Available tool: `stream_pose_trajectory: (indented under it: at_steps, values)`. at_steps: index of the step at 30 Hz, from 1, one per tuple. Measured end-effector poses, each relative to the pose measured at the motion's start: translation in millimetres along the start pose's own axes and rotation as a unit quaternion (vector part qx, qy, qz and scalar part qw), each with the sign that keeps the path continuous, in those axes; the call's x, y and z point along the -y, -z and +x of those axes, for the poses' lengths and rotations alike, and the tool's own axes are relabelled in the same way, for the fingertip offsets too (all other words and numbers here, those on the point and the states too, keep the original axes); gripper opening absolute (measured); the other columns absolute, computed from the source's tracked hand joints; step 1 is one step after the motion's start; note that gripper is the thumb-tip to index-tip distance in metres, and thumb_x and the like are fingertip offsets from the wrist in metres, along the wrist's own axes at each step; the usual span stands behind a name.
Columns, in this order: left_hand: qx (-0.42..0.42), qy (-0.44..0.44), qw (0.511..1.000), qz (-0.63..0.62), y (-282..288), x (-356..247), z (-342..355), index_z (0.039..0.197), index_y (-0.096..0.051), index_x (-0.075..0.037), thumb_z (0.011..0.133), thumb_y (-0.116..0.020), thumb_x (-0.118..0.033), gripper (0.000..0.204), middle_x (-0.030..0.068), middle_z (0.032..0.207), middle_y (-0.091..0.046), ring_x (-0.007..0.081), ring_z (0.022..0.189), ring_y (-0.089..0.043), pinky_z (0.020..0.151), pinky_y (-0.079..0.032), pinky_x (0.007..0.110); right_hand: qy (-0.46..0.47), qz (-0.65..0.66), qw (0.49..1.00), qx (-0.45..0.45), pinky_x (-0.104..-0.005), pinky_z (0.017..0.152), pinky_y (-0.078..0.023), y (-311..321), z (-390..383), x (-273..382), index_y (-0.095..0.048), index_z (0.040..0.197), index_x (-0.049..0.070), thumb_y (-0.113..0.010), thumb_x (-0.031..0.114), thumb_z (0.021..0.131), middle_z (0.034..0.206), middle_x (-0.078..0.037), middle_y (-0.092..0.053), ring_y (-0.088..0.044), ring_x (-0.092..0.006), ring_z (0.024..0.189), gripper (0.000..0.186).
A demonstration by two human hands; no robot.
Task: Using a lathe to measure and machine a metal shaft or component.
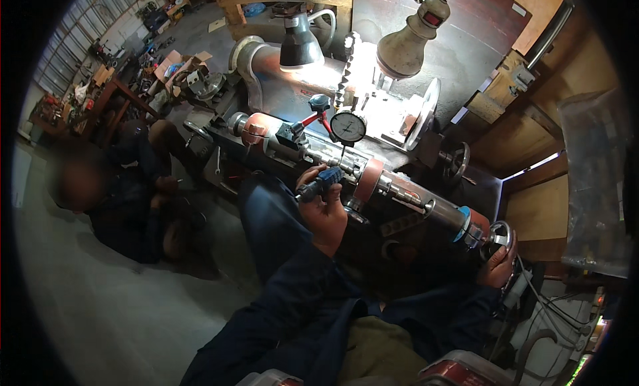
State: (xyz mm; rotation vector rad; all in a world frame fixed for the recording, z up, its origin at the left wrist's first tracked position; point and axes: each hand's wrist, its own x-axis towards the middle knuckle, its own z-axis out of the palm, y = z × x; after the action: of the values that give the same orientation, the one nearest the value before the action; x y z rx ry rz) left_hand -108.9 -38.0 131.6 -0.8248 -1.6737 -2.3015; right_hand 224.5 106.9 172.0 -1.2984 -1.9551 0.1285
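My left hand [323, 216] is closed around a blue-and-black hand tool [323, 183] at the front of a metal machine, just below a dial gauge [347, 125] held on a red-and-black arm. A shaft with bright metal sections [399, 192] runs diagonally between red-painted supports [369, 180], beside my left hand. My right hand [498, 266] grips a chrome handwheel [500, 233] at the shaft's right end, next to a red housing with a blue band [474, 223]. Bright work light obscures some detail behind the gauge.
A co-worker [120, 199] crouches at the left. Two lamps [299, 40] hang over the machine. A second handwheel [458, 161] is at the back right, near wooden panels [539, 213]. Boxes and assorted parts [173, 63] crowd the floor behind. Cables [552, 306] hang at the lower right.
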Motion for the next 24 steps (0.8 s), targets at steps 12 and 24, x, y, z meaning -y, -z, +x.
stream_pose_trajectory:
  at_steps: [12,24]
  values:
    - [0.065,-0.064,0.992,0.088,-0.9,2.6,4.1,0.109,-0.051,0.002,0.086,-0.066,-0.009,0.029,0.0135,0.112,-0.055,0.0234,0.105,-0.055,0.092,-0.046,0.035,-0.008,0.022,0.989,-0.147,-0.0420,0.086,-0.047,-38.2,-31.9,-41.2,-0.050,0.124,-0.008,-0.036,0.049,0.097,0.113,-0.027,-0.058,-0.059,-0.0385,0.103,0.065]
    - [0.022,-0.106,0.987,0.123,-3.8,-18.0,9.0,0.110,-0.046,0.000,0.089,-0.064,-0.021,0.035,0.0154,0.107,-0.056,0.0260,0.099,-0.056,0.086,-0.048,0.037,-0.032,-0.162,0.940,-0.298,-0.0412,0.086,-0.048,-72.7,-56.6,-88.0,-0.055,0.117,-0.007,-0.042,0.045,0.098,0.109,-0.023,-0.061,-0.060,-0.0360,0.099,0.057]
